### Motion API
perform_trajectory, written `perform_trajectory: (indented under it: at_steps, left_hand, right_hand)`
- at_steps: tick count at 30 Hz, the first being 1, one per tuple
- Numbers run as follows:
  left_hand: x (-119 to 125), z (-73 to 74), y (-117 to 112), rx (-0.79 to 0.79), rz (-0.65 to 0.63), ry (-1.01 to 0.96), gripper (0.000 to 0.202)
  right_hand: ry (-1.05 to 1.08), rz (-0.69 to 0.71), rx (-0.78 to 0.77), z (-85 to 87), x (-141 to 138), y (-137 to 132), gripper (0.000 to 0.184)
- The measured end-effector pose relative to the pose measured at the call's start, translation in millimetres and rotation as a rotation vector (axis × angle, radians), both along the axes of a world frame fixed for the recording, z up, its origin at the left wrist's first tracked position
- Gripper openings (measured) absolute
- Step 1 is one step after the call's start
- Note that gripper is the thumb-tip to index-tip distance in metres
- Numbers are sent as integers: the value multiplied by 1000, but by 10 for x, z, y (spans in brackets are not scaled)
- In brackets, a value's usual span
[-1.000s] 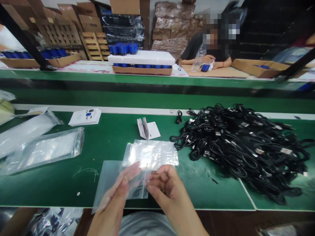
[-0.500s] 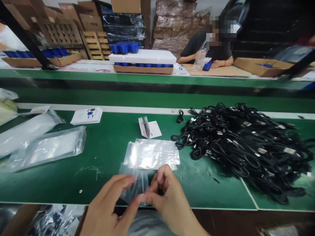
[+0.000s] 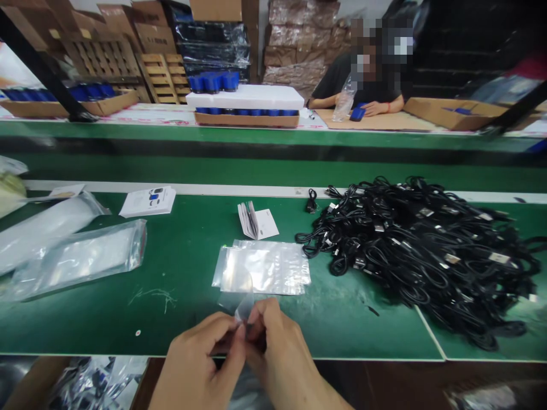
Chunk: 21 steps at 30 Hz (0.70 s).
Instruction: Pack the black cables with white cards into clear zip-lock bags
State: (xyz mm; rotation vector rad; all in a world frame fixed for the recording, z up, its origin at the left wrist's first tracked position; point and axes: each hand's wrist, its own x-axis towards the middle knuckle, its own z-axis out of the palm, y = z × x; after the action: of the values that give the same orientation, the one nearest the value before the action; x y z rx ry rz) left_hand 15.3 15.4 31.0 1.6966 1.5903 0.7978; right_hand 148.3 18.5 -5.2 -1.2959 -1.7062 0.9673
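Close to the table's front edge, my left hand and my right hand meet with their fingertips pinched on a small clear plastic bag. The bag's top sticks up between the fingers; its lower part is hidden by my hands. Just beyond lies a stack of clear plastic bags, flat on the green table. Behind the stack a white booklet or stack of leaflets stands partly fanned. Whether my right fingers hold anything besides the bag, I cannot tell.
A big heap of black cables covers the right side, with one coiled cable apart from it. At left lie leaflets and plastic bag packs. Across the bench sits a person near blue items.
My left hand has closed from spread fingers to a pinch on the bag, and both hands have come together. The bag is now bunched upward between the fingertips.
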Motion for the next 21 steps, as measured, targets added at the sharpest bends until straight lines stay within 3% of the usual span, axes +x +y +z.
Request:
perform_trajectory:
  at_steps: [5, 9, 13, 21]
  left_hand:
    - [-83, -44, 11, -108, -2, -38, 26]
    - [-155, -113, 10, -160, -75, -30, 24]
    - [-174, -212, 4, -54, -113, -28, 20]
    - [-123, -323, -5, 208, -121, 18, 12]
  right_hand:
    - [-50, 46, 28, 69, 56, -21, 25]
    - [-183, 23, 284, 101, 89, -40, 22]
    - [-270, -36, 434, 84, 68, -53, 28]
    - [-194, 45, 362, 102, 65, -43, 38]
